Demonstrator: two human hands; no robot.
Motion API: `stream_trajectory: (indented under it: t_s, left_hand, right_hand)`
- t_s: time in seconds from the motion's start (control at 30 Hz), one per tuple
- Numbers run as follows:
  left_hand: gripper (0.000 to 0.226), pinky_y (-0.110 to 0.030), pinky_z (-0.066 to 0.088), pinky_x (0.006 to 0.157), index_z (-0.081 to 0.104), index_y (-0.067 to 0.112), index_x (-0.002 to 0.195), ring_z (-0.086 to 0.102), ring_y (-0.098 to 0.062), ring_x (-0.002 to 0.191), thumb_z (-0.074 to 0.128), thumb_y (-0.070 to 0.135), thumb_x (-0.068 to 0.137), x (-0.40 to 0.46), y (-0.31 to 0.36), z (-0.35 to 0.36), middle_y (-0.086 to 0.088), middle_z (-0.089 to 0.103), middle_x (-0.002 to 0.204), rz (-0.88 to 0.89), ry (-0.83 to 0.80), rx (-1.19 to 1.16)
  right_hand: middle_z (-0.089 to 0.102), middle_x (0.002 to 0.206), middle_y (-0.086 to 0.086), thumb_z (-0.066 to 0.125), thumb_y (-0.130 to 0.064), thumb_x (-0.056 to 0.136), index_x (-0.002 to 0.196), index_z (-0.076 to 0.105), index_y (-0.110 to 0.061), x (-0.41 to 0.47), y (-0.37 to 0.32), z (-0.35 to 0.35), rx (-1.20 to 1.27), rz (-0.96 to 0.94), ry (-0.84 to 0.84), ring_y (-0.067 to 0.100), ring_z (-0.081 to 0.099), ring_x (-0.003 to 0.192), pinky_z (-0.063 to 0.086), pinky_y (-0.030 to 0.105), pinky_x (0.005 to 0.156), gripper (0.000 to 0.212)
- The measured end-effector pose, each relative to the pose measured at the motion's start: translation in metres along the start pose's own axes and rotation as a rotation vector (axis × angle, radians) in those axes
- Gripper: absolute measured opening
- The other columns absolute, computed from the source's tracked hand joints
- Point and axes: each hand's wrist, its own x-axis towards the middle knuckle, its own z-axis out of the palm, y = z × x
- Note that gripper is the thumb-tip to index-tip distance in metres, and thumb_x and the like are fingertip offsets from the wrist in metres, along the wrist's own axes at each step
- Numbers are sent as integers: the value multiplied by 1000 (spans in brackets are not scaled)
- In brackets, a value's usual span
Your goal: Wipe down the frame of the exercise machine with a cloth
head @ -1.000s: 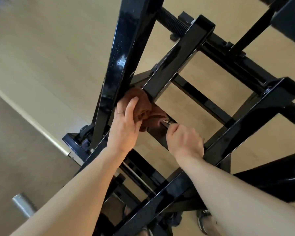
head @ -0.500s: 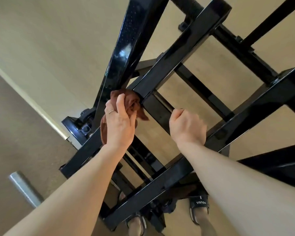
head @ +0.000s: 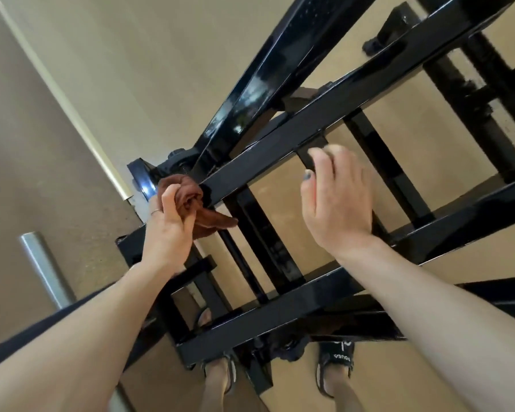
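Wiping a black exercise-machine frame (head: 324, 120), seen from above.

Left hand (head: 167, 233), ring on one finger, curled around a bunched brown cloth (head: 191, 200) and pressing it against the lower end of a glossy black bar near a bolted joint. Right hand (head: 336, 200) holding nothing, fingers loosely bent, fingertips at a short black crosspiece. Below, two feet in black sandals (head: 336, 361) on a tan floor (head: 131, 69); grey metal tube (head: 45, 269) at left.

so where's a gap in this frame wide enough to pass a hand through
The widest gap lies between the upper crossbar and lower crossbar, beside the right hand. It is crowded around the left hand, where the brown cloth meets the joint.
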Motion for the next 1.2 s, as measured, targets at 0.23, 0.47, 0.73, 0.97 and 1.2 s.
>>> stream_trajectory:
  t_s: [0.23, 0.47, 0.73, 0.97, 1.2]
  left_hand:
    - [47, -53, 52, 99, 27, 35, 144, 55, -29, 112, 46, 51, 104, 16, 20, 20, -5, 40, 135, 68, 64, -40]
    - [46, -46, 57, 90, 31, 32, 144, 58, -28, 106, 53, 32, 103, -28, -104, -23, -7, 38, 140, -46, 84, 4]
    - [45, -37, 54, 93, 32, 36, 141, 53, -17, 111, 54, 36, 101, -16, -68, -16, 5, 41, 130, -21, 86, -85]
    - [49, -34, 52, 97, 31, 42, 143, 55, -13, 114, 57, 32, 103, 13, -25, 2, 2, 50, 135, 49, 25, -146]
    - [46, -44, 59, 85, 32, 42, 140, 63, -23, 101, 55, 28, 103, -12, -75, -53, -6, 53, 133, -165, -209, 121]
  right_hand:
    - [44, 155, 9, 10, -39, 107, 147, 46, -11, 18, -104, 69, -169, -283, -475, 27, 27, 151, 11, 47, 128, 61]
    - [34, 153, 16, 29, -41, 105, 152, 30, -8, 9, -86, 99, -314, -370, -399, 38, 24, 150, 9, 53, 127, 57]
    - [33, 150, 16, 28, -44, 104, 149, 31, -9, 10, -91, 99, -330, -366, -398, 39, 26, 147, 8, 54, 127, 57]
    - [26, 159, 14, 29, -44, 105, 156, 21, -11, 13, -91, 87, -335, -378, -511, 35, 13, 155, 4, 54, 127, 61]
    - [4, 173, 2, 19, -46, 109, 164, 7, -23, 42, -99, 38, -318, -350, -765, 23, -6, 159, -6, 42, 128, 61]
